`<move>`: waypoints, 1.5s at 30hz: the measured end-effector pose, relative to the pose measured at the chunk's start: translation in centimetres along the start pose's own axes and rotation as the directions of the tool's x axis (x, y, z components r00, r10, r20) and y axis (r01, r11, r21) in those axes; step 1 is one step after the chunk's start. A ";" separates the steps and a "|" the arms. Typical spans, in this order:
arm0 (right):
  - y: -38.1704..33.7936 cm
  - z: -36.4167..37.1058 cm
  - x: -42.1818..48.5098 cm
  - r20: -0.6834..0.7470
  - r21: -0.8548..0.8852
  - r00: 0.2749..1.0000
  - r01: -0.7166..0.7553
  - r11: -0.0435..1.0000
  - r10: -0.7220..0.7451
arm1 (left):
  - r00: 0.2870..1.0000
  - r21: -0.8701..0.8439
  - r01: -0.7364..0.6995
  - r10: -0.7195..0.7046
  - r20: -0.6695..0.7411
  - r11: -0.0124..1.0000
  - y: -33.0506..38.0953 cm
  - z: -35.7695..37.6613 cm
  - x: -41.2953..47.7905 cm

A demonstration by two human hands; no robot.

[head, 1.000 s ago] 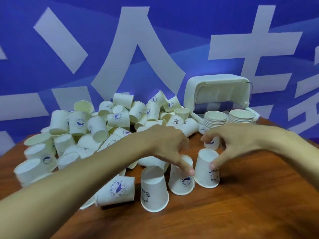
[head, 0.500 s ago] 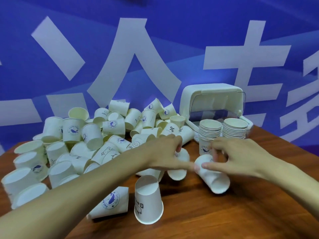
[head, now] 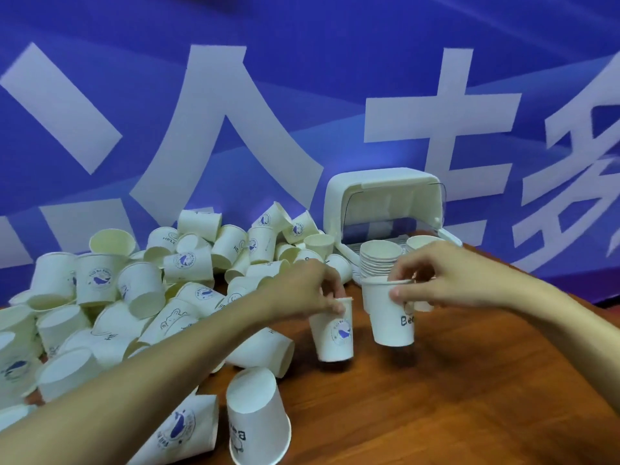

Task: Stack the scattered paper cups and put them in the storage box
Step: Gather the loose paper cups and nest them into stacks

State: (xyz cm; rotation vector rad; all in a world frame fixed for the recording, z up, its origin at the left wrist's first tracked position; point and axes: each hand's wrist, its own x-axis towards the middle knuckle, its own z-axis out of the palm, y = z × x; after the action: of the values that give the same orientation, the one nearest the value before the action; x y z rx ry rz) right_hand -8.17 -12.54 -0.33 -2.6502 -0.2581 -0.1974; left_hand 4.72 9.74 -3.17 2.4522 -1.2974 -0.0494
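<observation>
Left hand (head: 307, 290) holds one logo cup (head: 335, 335), right hand (head: 448, 280) one lettered cup (head: 389, 322).

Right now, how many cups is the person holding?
2. The left hand pinches the whale-logo cup by its rim; the right hand grips the lettered cup beside it. The right hand may hide another.

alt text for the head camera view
Two bare hands each hold an upright paper cup by its rim over a wooden table: the left hand a blue-logo cup, the right hand a cup with black lettering. A pile of loose cups lies to the left; behind, stacked cups stand at the front of a white storage box.
</observation>
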 end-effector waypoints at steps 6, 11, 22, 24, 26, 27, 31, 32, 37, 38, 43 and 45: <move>2.6 -5.1 -0.4 -0.599 -0.170 0.785 0.070 0.983 -0.160 | 0.891 0.027 -0.114 0.114 -0.439 0.993 2.2 -5.6 0.9; 7.1 -5.4 1.1 -0.635 -0.145 0.773 -0.110 0.983 -0.007 | 0.805 0.051 -0.135 0.140 -0.577 0.990 4.5 -5.9 4.9; 10.5 -2.1 2.1 -0.406 -0.194 0.908 -0.195 0.962 0.102 | 0.946 0.290 -0.098 0.179 -0.269 0.952 2.8 -1.2 9.6; 11.0 -0.8 2.6 -0.375 -0.210 0.920 -0.206 0.956 0.116 | 0.976 0.276 -0.114 0.159 -0.147 0.954 2.4 -0.5 9.9; 11.3 0.1 3.0 -0.385 -0.171 0.913 -0.213 0.962 0.133 | 0.985 0.242 -0.137 0.158 -0.069 0.960 2.2 0.2 10.1; 11.4 0.5 3.2 -0.390 -0.154 0.911 -0.211 0.965 0.137 | 0.985 0.222 -0.147 0.162 -0.053 0.964 2.2 0.3 10.3; 11.5 1.3 3.9 -0.427 -0.174 0.898 -0.194 0.966 0.103 | 0.988 0.142 -0.145 0.152 -0.041 0.979 2.2 0.3 11.0; 11.5 1.5 3.9 -0.435 -0.160 0.895 -0.185 0.970 0.099 | 0.988 0.141 -0.140 0.147 -0.041 0.980 2.2 0.3 11.0; 11.4 2.4 3.9 -0.475 -0.086 0.870 -0.194 0.977 0.131 | 0.989 0.198 -0.123 0.138 -0.061 0.972 2.7 0.9 10.5; 11.3 2.4 3.8 -0.476 -0.067 0.867 -0.200 0.978 0.145 | 0.988 0.221 -0.117 0.136 -0.076 0.968 2.9 1.0 10.2; 10.3 1.7 3.2 -0.398 0.024 0.894 -0.217 0.976 0.208 | 0.986 0.300 -0.094 0.131 -0.104 0.949 2.5 0.5 8.8; 9.7 1.9 3.1 -0.361 -0.026 0.906 -0.247 0.969 0.221 | 0.991 0.307 -0.067 0.099 -0.087 0.949 1.9 0.1 8.2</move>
State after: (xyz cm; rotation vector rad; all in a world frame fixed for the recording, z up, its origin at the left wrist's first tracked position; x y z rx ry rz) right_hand -2.88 -19.66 -5.62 -2.6230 0.1904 -0.6081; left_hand 7.92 2.18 -1.47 2.6058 -1.4535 0.3167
